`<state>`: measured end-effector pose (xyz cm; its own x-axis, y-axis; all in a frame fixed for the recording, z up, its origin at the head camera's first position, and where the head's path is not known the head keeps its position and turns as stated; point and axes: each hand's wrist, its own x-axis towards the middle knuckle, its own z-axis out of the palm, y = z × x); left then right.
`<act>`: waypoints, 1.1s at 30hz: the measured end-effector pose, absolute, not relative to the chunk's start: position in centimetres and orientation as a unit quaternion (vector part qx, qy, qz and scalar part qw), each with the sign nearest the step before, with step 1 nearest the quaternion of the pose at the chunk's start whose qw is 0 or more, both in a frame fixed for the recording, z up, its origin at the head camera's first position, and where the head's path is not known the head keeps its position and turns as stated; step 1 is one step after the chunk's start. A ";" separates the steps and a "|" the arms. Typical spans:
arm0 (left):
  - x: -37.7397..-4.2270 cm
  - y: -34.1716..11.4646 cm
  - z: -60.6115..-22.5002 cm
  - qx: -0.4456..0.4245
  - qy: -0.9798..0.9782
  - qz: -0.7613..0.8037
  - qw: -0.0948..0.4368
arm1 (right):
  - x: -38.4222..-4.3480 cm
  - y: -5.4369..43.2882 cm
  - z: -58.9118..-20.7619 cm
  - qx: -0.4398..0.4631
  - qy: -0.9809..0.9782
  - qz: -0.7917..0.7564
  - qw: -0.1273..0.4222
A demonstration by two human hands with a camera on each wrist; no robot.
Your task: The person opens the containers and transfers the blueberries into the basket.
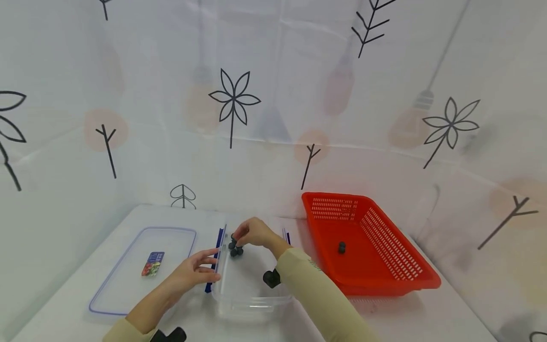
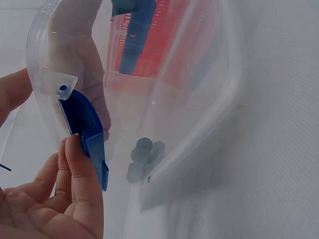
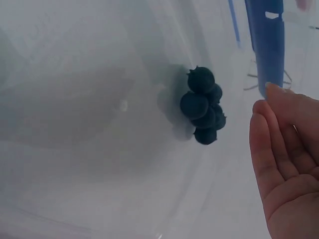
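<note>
A clear plastic box (image 1: 256, 300) with blue side latches stands between the hands. Several blueberries (image 3: 194, 104) lie clustered on its floor near the left wall; the left wrist view shows them blurred through the plastic. My left hand (image 1: 188, 275) touches the box's left side, its fingers against a blue latch (image 2: 87, 124) and its thumb at the rim. Over the blueberries, inside the box, is my right hand (image 1: 258, 232). Its fingertips (image 3: 260, 107) come close together beside the cluster, with nothing visible between them. A red basket (image 1: 367, 280) holds a small dark pair of blueberries (image 1: 342, 247).
Left of the box, a clear lid (image 1: 121, 294) with a blue edge lies flat on the white table (image 1: 201, 318). It bears a small colourful label (image 1: 153, 264). The red basket stands close on the right, and a patterned curtain (image 1: 273, 95) hangs behind the table.
</note>
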<state>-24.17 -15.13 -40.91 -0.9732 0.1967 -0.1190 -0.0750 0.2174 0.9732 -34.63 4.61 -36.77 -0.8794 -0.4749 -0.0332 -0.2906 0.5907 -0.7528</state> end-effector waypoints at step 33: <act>-24.1 -15.3 -40.7 0.055 0.772 0.625 0.108 | -35.7 5.1 -38.9 -0.262 0.933 -0.179 0.171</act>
<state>-24.11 -15.30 -40.72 -0.9706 0.2200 -0.0979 -0.0499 0.2138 0.9756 -35.75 5.11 -38.93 -0.8041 -0.5501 -0.2255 -0.4279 0.7988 -0.4229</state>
